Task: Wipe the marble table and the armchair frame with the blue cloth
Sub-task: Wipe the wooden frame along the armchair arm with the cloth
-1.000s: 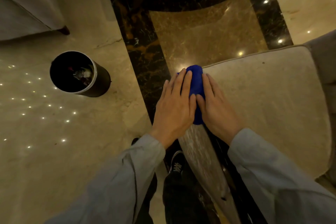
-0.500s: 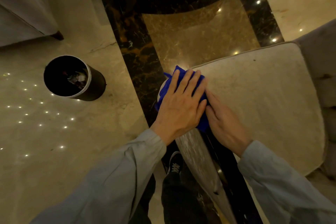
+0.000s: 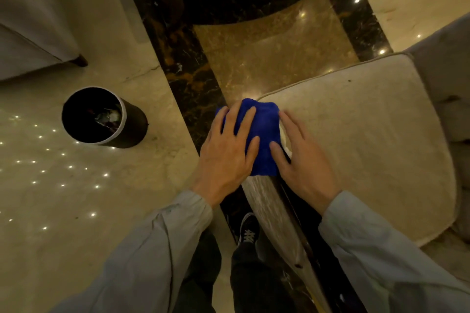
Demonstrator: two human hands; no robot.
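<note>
The blue cloth [image 3: 263, 134] is draped over the front end of the armchair's pale armrest frame [image 3: 269, 211]. My left hand [image 3: 229, 155] lies flat on the cloth's left side, fingers spread over it. On the cloth's right edge rests my right hand [image 3: 302, 157], thumb on the cloth and fingers along the beige seat cushion [image 3: 368, 140]. Both hands press the cloth onto the frame. The marble table is not clearly in view.
A round black waste bin [image 3: 101, 117] with rubbish inside stands on the pale marble floor to the left. Another upholstered seat [image 3: 30, 33] is at the top left. My shoe [image 3: 248, 230] is beside the armrest, on the dark floor strip [image 3: 185, 63].
The cloth was bunched narrow between both hands, then spread under my left hand. Now my left hand sits further left and the cloth shows between the two hands.
</note>
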